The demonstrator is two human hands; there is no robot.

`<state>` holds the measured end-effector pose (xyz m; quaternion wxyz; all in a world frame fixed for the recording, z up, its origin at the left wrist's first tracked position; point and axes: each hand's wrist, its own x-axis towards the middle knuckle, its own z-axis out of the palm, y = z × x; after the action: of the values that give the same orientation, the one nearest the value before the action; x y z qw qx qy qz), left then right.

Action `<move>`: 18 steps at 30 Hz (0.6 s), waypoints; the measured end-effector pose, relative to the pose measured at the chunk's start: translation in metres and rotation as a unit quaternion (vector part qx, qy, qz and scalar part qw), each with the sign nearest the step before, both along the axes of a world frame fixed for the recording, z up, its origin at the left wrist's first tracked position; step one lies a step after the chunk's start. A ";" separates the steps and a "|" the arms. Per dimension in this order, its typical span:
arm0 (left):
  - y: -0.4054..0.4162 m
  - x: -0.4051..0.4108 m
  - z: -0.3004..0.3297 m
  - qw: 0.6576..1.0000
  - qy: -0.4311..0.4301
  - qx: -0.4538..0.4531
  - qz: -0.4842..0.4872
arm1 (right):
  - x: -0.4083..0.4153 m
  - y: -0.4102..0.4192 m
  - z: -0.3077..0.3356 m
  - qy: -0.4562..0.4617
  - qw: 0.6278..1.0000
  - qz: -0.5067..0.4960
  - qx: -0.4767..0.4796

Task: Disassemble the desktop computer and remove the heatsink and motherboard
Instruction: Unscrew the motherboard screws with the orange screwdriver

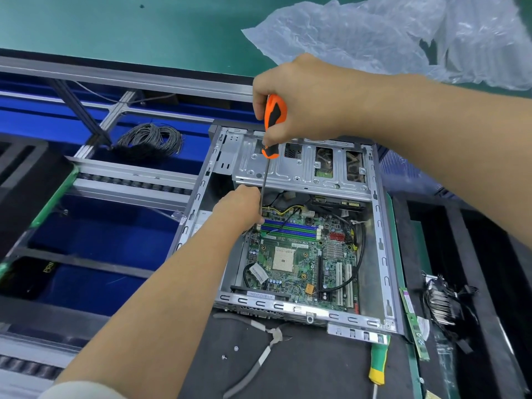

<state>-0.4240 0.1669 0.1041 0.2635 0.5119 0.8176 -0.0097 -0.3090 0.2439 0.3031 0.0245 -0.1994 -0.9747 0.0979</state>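
Head view: open computer case (383, 254) lies at centre frame, motherboard (299, 254) seated inside, CPU socket (283, 258) bare. A finned part with wires (440, 303) lies outside the case at 4 o'clock; probably the removed heatsink, not certain.

Right hand (305, 93), at 12 o'clock, is wrapped round the orange-and-black handle of a screwdriver (272, 125). Shaft runs down to the board's far-left corner by the memory slots (290, 227). Left hand (241, 205) reaches in there, fingers curled at the shaft near its tip; the tip itself is hidden, and whether the fingers pinch the shaft or a screw cannot be told.

Step judged: undoing a motherboard mounting screw. Next calls for holding the tip square in the screw head, then lifting the freed screw clear.

Case contents: board, black and yellow cables (359, 249), drive cage (302, 165) at the far end. On the mat (316, 370) at 6 o'clock: pliers (267, 344), two loose screws (230, 352), a green-and-yellow tool (378, 361). A memory stick (414, 323) lies at 5 o'clock.
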 end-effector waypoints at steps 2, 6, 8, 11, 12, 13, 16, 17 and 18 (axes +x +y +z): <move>0.000 0.000 0.000 1.000 -0.002 0.001 0.008 | 0.000 0.000 -0.001 0.005 1.000 -0.006 0.003; 0.000 0.000 -0.001 1.000 -0.007 -0.002 0.014 | 0.000 -0.002 -0.003 -0.012 0.998 -0.038 0.058; 0.000 -0.001 -0.001 1.000 -0.015 -0.006 0.017 | -0.001 -0.003 -0.001 -0.025 0.992 -0.045 0.115; 0.002 -0.002 -0.002 0.999 -0.028 -0.010 0.020 | -0.005 -0.006 0.002 -0.052 0.988 -0.048 0.135; 0.002 -0.003 -0.003 0.999 -0.032 -0.010 0.020 | -0.006 -0.007 0.002 -0.058 0.989 -0.051 0.130; 0.002 -0.003 -0.003 0.999 -0.036 -0.009 0.019 | -0.006 -0.008 0.002 -0.061 0.989 -0.055 0.126; 0.003 -0.004 -0.005 0.999 -0.041 -0.003 0.019 | -0.007 -0.014 0.003 -0.059 0.988 -0.066 0.128; 0.003 -0.004 -0.005 0.999 -0.041 -0.002 0.019 | -0.007 -0.015 0.004 -0.060 0.987 -0.067 0.130; 0.003 -0.004 -0.006 0.999 -0.042 -0.001 0.019 | -0.007 -0.017 0.004 -0.062 0.987 -0.067 0.129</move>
<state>-0.4285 0.1697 0.0984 0.2980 0.4960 0.8154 0.0158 -0.3159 0.2271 0.3073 -0.0036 -0.2652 -0.9632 -0.0433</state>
